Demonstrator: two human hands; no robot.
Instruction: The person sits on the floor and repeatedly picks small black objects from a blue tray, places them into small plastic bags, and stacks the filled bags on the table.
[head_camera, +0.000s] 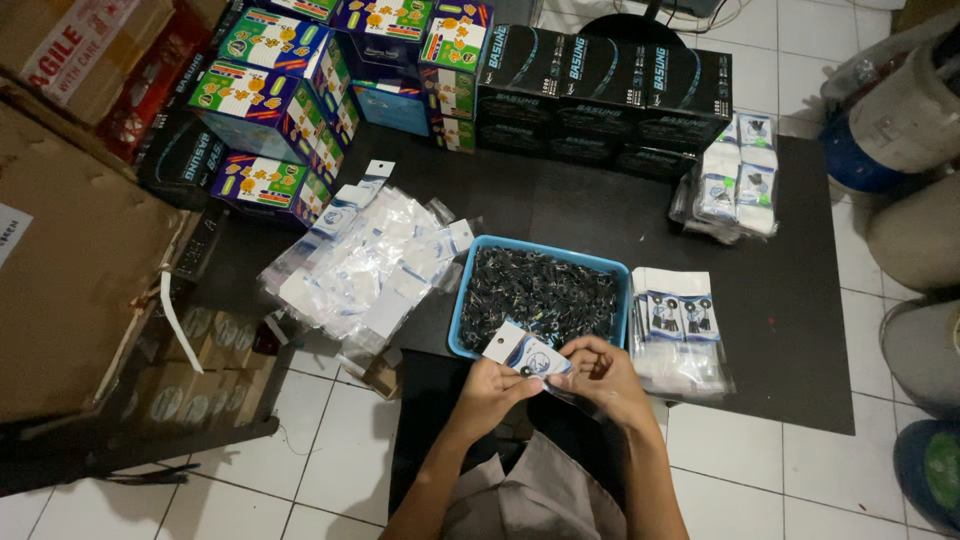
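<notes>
Both hands sit low centre, just in front of the near rim of the blue tray (462, 322), over the dark floor mat (790, 300). Left hand (497, 388) pinches a small clear pouch with a white header card (524, 352) by its lower left edge. Right hand (601, 374) is curled, fingertips pressed onto the pouch's right end, apparently at the opening. Can't tell if a part is between the fingers, too small and dark.

Tray is full of small dark parts (545, 292), kind not resolvable.

Step in hand, my read: packing one pouch, either loading a part or closing it. Pouch is held in the air, touching nothing but the hands.

Around it:
- stack of filled pouches (676, 335) just right of the tray, on the mat
- loose pile of empty pouches and header cards (375, 262) left of the tray, spilling off the mat's left edge toward the tiles
- another bundle of packed pouches (740, 175) at the mat's far right
- black cartons (600, 95) along the far edge, colourful cartons (290, 95) far left
- big cardboard box (70, 260) at left

Next move, judged: needs the left pinch steady while the right works the opening, then a short carry to the right-hand stack. Risk: slippery film, small part dropping back.
</notes>
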